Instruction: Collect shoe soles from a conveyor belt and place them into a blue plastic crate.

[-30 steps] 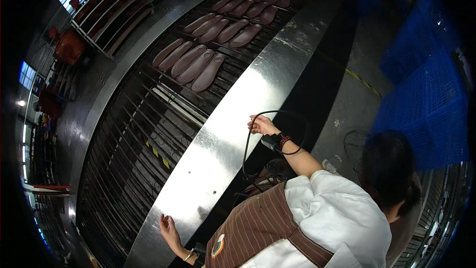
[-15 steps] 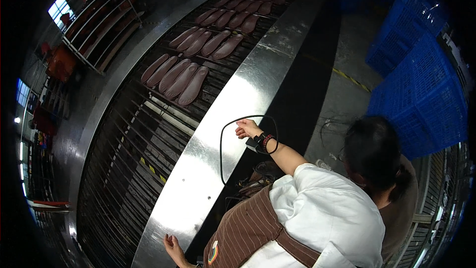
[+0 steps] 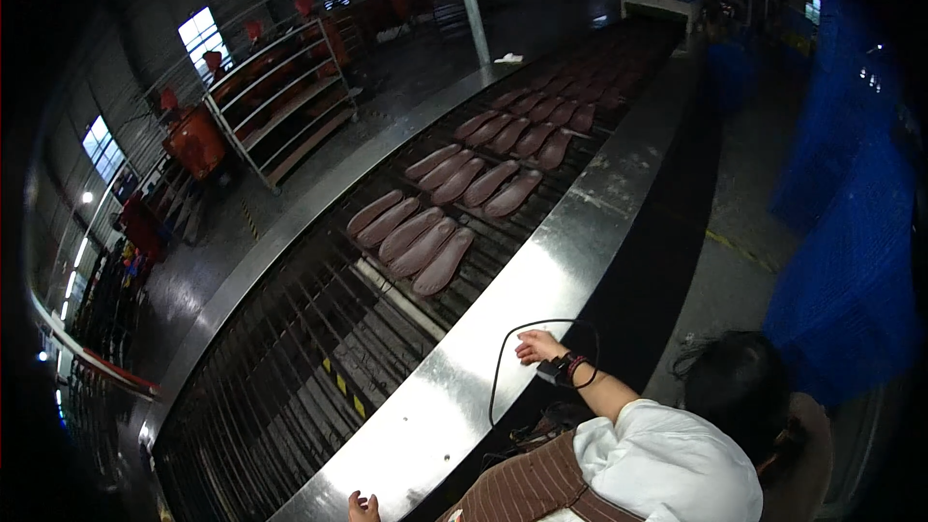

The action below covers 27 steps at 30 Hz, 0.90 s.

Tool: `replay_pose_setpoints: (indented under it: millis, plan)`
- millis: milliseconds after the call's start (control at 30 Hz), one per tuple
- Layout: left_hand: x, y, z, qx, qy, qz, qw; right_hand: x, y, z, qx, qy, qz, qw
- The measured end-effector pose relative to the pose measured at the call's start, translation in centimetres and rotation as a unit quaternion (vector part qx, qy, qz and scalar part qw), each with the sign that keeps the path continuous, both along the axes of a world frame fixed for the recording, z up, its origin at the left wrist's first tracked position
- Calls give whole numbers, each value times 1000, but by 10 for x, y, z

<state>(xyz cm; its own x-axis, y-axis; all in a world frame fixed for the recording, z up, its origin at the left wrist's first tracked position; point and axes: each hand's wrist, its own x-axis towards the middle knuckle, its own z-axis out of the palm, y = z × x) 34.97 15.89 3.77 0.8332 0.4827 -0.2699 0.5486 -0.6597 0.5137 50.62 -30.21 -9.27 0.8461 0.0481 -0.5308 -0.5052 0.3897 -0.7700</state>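
Observation:
My right hand is over the shiny metal side rail of a rod conveyor, palm down, its fingers loosely bent with nothing in them. Dark bracelets and a black device are on that wrist, and a thin black cable loops around it. My left hand is at the lower edge beside the same rail, partly cut off, fingers slightly curled and apart, holding nothing. Beyond my hands, brown shoe soles lie in rows across the conveyor rods; the nearest row is apart from both hands.
Close on my right is a person with dark hair. Stacked blue crates stand farther right. Across the conveyor are a metal rack, orange machinery and a pole. A pale tunnel frame spans the far end.
The view has tilted up, so the soles, rail and both my hands appear lower and farther right. More of the hall shows. My hands keep nearly the same pose by the rail.

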Motion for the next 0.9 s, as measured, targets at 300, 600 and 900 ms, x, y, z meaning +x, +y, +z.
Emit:
replay_pose_setpoints:
  millis: [300, 600, 900]
  plan:
    - [49, -8, 16, -80, -144, -95, 982, 1, 15, 15, 39, 6, 5, 999]
    - [64, 13, 32, -128, -206, -187, 952, 2, -9, -3, -28, 6, -37, 999]
    - [63, -60, 257, -272, -480, -283, 784, 11, 4, 0, 57, -22, -47, 997]
